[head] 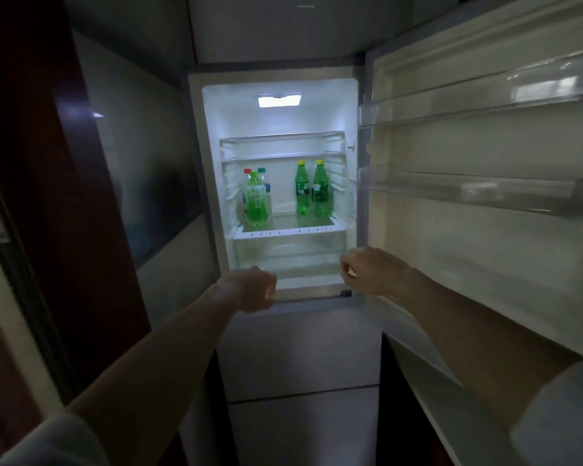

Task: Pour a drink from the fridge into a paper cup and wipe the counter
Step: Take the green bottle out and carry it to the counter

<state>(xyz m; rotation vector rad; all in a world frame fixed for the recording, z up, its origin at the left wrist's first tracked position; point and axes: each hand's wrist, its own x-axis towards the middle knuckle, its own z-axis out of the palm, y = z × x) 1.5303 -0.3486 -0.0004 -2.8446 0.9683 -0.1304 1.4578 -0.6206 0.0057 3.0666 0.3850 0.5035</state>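
Nearest the camera, two pale sleeves frame the view, and a bare forearm runs from each toward the open fridge [199,183]. The left hand [249,290] hangs just before the fridge's lower front edge, on its left side; its fingers are curled in to the palm and it holds nothing. The right hand [372,270] is level with it, at the fridge's lower right corner by the hinge side; its fingers are bent downward with a small pale glint at their tips, and whether they pinch anything cannot be told. Neither hand touches a bottle.

The fridge door [485,250] stands swung out to the fridge's right, its inner side facing the camera; two clear door bins [468,188] cross it, one above the other. Below the lit compartment, the fridge's closed lower fronts are in shadow.

Inside, a clear drawer [290,247] sits at the bottom; on the glass shelf above it stand the drinks, all upright. At the shelf's left front is a pale green bottle [256,201]; close behind it are a red-capped bottle [247,171] and a teal-capped bottle [262,170], mostly hidden. At the shelf's right stand two yellow-capped green bottles [302,191], side by side. At the top rear, the interior lamp [279,101] glows. Left of the fridge rises a dark reddish panel [31,163].
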